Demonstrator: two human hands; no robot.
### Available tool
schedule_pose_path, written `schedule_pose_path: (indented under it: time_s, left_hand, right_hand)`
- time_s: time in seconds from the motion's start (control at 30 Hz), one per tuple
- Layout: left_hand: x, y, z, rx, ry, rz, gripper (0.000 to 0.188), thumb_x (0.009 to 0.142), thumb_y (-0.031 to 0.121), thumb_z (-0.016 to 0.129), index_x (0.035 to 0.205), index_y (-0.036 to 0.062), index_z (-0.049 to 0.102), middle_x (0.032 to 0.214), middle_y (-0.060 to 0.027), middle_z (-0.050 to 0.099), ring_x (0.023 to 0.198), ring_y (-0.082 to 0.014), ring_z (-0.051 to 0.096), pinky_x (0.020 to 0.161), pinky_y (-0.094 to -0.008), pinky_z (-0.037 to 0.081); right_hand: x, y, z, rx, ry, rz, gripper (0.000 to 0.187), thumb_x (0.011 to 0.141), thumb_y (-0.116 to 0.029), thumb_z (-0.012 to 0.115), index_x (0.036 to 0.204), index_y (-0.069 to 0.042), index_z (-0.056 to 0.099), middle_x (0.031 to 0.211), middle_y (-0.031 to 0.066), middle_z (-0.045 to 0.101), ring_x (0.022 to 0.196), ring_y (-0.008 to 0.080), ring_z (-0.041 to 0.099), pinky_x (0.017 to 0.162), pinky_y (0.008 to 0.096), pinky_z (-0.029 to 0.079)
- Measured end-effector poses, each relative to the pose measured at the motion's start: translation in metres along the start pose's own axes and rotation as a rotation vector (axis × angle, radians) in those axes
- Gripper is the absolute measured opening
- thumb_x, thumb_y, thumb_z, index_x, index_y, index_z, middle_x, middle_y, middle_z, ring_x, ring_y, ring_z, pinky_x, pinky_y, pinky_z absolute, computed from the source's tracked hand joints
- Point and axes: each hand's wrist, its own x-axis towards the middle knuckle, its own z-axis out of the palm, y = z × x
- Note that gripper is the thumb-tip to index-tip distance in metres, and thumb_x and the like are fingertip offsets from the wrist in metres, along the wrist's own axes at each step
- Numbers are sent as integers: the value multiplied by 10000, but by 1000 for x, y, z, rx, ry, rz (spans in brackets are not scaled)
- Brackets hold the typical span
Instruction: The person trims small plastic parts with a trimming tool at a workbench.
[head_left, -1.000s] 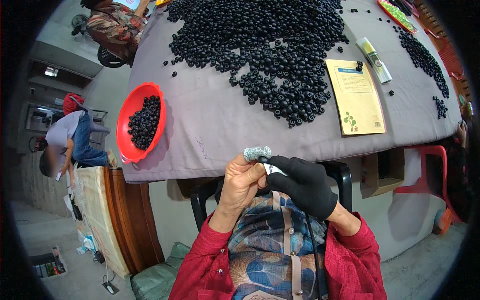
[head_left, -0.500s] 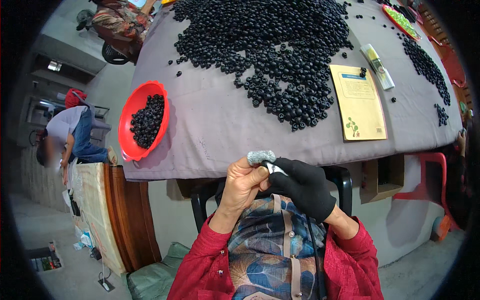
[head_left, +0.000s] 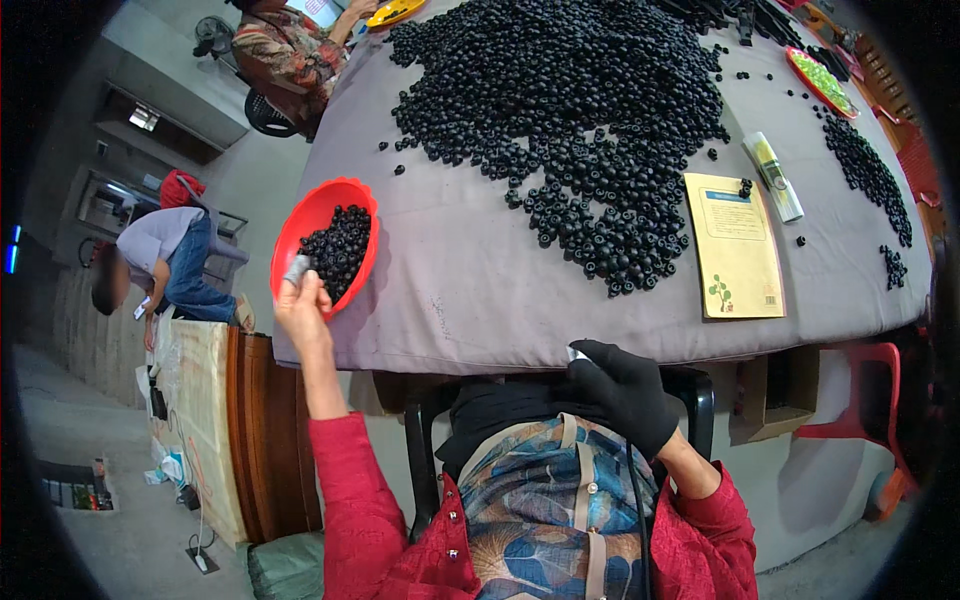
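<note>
My left hand [head_left: 304,305] is bare except for a grey wrap [head_left: 297,269] around one fingertip. It reaches over the near rim of a red scalloped bowl [head_left: 291,238], fingers bent together; whatever they hold, if anything, is hidden. Inside the bowl lies a heap of small black round pieces [head_left: 338,243] with holes in them. My right hand [head_left: 628,392], in a black glove, is closed in front of my lap, just off the table's near edge. A small white piece [head_left: 576,353] shows at its fingertips; its kind is unclear.
A large pile of the same black pieces [head_left: 560,100] covers the grey-clothed table [head_left: 450,310]. To the right lie a yellow booklet [head_left: 738,260] and a pale narrow pack [head_left: 774,178]. One person [head_left: 285,60] sits at the far left; another [head_left: 170,250] bends beyond the table.
My left hand has left my right hand and moved left to the red bowl. The gloved right hand has shifted slightly right and down. The whole view has also shifted a little.
</note>
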Motion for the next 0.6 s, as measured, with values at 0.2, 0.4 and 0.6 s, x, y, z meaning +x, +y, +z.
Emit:
schedule_pose_path:
  time_s: [0.2, 0.4, 0.6]
  left_hand:
    - [-20, -4, 47, 419, -108, 164, 137, 803, 97, 606, 917, 23, 606, 677, 26, 522, 539, -56, 440, 437, -208, 349]
    - [-102, -18, 150, 382, -601, 180, 97, 719, 46, 630, 782, -17, 592, 668, -51, 483, 576, -114, 485, 519, -270, 397]
    - [-103, -46, 203, 511, -636, 303, 165, 663, 84, 673, 753, 3, 560, 729, -112, 529, 617, -268, 541, 565, -364, 436]
  right_hand:
    - [0, 1, -2, -81, 4, -3, 308, 828, -160, 597, 1066, 33, 564, 918, 112, 642, 793, 100, 582, 696, 250, 473]
    - [-4, -1, 2, -18, 1, 19, 309, 829, -162, 591, 1068, 32, 565, 923, 121, 640, 800, 114, 591, 711, 257, 470]
    - [-3, -5, -3, -68, 31, 8, 303, 830, -168, 589, 1058, 31, 571, 910, 127, 643, 802, 122, 597, 712, 259, 470]
